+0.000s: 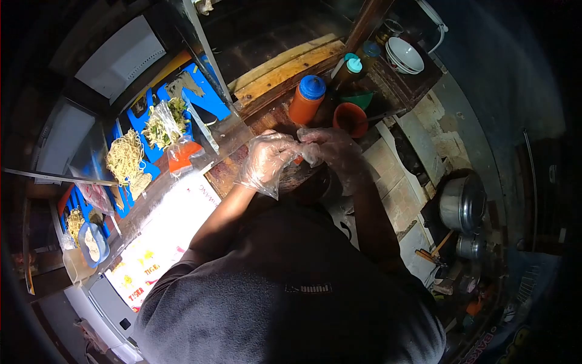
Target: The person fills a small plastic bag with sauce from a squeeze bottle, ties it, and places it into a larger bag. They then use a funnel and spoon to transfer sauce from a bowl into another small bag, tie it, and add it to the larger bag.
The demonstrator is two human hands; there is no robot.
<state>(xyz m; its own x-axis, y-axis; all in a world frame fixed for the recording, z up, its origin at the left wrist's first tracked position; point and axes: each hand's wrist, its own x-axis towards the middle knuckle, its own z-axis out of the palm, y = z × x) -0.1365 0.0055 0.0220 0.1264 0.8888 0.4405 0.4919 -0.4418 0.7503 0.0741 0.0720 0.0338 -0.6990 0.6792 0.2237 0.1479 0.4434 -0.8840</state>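
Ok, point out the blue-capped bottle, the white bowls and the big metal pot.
Blue-capped bottle [304, 110], head view, orange body.
White bowls [407, 54], head view, top bowl's inside.
Big metal pot [453, 204], head view, side wall.

Thin clear plastic, worn wood, shiny metal and dark cloth.
The crinkled see-through plastic gloves [264, 164] on the left hand [273, 145] and right hand [330, 142] catch glossy highlights. The blue-lidded orange squeeze bottle [304, 108] looks like smooth plastic. The pale wooden plank [291, 67] is rough and matt; the reddish-brown wooden counter [227, 159] looks scuffed. The stacked white round bowls [406, 54] are smooth and glossy, the large round metal pot [462, 203] shiny. The dark grey cloth top [267, 291] has a matt, slightly fuzzy surface.
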